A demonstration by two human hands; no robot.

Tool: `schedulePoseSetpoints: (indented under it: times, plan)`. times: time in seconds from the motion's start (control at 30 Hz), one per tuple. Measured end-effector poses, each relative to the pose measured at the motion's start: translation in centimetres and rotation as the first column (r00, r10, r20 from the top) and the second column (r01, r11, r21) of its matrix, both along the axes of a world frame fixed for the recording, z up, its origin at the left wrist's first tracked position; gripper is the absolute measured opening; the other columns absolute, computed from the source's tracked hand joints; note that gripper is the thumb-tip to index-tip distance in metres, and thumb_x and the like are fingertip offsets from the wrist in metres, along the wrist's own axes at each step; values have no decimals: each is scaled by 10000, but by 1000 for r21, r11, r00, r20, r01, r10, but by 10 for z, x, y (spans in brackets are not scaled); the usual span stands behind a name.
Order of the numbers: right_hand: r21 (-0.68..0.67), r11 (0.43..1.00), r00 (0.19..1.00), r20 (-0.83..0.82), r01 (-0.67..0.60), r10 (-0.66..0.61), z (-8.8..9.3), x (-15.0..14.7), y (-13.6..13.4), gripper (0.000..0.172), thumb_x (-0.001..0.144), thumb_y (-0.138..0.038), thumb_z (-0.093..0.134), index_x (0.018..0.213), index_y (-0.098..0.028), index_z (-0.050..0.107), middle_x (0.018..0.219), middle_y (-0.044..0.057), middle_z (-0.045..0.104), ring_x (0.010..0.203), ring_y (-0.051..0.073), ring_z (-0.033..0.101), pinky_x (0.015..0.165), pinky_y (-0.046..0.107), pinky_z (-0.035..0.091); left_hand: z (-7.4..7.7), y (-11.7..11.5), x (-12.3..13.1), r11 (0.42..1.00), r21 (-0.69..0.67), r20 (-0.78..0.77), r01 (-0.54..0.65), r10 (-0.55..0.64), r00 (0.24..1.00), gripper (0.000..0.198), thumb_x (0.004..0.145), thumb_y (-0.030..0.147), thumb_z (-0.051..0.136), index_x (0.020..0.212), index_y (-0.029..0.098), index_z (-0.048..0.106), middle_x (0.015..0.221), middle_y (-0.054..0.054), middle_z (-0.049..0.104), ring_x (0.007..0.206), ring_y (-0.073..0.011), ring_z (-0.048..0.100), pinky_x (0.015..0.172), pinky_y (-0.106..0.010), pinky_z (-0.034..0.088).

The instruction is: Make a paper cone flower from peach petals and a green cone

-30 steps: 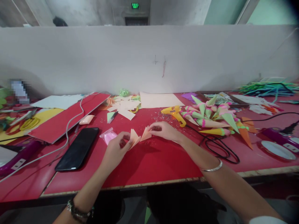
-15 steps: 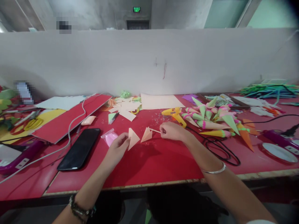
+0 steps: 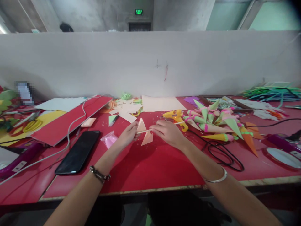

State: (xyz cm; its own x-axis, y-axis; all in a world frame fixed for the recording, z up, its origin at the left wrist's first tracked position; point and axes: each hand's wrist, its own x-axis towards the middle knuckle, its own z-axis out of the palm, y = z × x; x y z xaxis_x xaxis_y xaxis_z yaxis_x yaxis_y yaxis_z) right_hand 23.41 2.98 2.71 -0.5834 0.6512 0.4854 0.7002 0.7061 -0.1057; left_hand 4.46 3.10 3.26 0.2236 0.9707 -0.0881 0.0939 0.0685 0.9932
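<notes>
We see both hands pinching a thin stick (image 3: 144, 131) over the red counter (image 3: 152, 166).
Left hand (image 3: 127, 135) fingers (image 3: 133, 127) grip one end, touching a peach paper triangle (image 3: 141, 126); right hand (image 3: 167, 133) fingers (image 3: 156, 128) close around its middle, a second triangle (image 3: 147, 139) just below, between the hands.

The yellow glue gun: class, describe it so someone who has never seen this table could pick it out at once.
Start at the long red table and find the person's right hand near its middle. Just beyond that hand, left of the heap of paper cones, lies the glue gun. It alone is bright yellow and pistol-shaped.
</notes>
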Motion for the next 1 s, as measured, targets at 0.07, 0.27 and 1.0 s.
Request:
schedulePoseSetpoints:
  times: [0.07, 0.27, 1.0]
  plan:
    - [-18, 1000, 999, 43, 19, -18, -2, 0, 1, 358, 888, -356, 321, 941, -187, 632, 744, 49, 551, 693, 143, 487, 625, 254, 314, -1, -4, 1, 994, -36, 35, 99, -98, 995, 167, 802, 286, 373, 671, 192, 333, 496, 81, 268, 397, -42, 265, 393, -160, 196]
    - [-23, 1000, 997, 77, 21, -19, -1, 0, 0, 361, 886, -353, 334, 836, -182, 648, 708, 43, 569, 691, 138, 495, 607, 246, 302, -11, -9, -3, 984, 2, -37, 178, -178, 983, 250, 830, 330, 304, 622, 192, 288, 515, 78, 200, 419, -54, 197, 413, -187, 179]
    - [-170, 982, 984, -168, -87, 58, -1, -14, -8, 272, 861, -321, 414, 773, -163, 617, 698, 16, 588, 654, 112, 490, 665, 262, 290, 4, -29, -16, 835, 337, -708, 436, -80, 701, 285, 870, 365, 244, 837, 176, 454, 710, -15, 523, 638, -146, 484, 595, -267, 344]
